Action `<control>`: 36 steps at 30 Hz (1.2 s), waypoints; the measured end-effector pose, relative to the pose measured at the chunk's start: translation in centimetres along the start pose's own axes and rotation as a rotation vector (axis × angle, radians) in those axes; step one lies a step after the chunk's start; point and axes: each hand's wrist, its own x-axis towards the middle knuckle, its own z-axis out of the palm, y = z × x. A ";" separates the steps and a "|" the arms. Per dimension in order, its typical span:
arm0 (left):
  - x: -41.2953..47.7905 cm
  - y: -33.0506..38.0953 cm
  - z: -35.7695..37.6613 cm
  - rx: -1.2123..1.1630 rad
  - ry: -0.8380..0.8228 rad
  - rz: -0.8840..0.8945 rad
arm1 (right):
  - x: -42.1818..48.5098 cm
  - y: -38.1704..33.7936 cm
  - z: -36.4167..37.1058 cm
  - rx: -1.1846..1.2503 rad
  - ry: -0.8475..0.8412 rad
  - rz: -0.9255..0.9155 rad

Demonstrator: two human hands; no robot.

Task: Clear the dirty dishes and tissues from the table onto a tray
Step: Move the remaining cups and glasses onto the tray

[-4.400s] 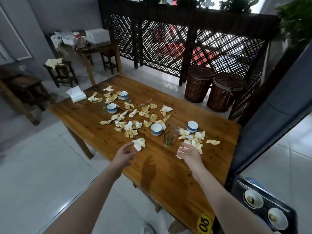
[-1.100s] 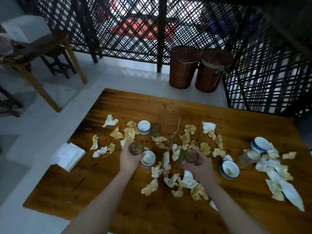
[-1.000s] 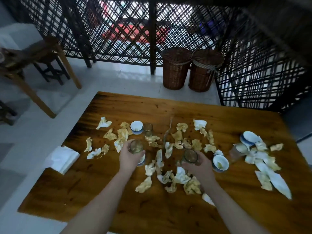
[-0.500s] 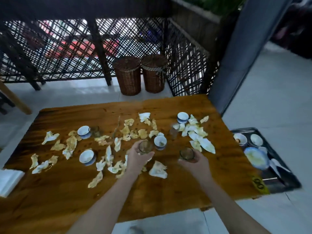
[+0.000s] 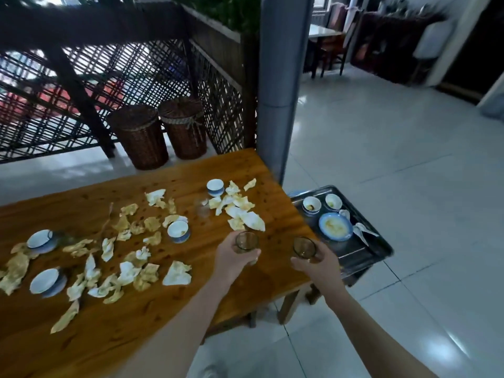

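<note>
Each hand grips a small glass, left hand (image 5: 233, 259) and right hand (image 5: 317, 264), the tray (image 5: 365, 257) at three o'clock.

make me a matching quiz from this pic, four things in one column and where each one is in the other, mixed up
1 blue plate
2 wicker baskets
3 tissues
4 glasses

A scattered on the table
B held, one in the left hand, one in the right hand
C on the tray
D on the floor

Pairs: 1-C, 2-D, 3-A, 4-B
</note>
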 end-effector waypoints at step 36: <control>18.6 11.7 33.0 -0.133 -0.349 -0.069 | 21.3 5.9 -28.6 0.048 0.385 0.165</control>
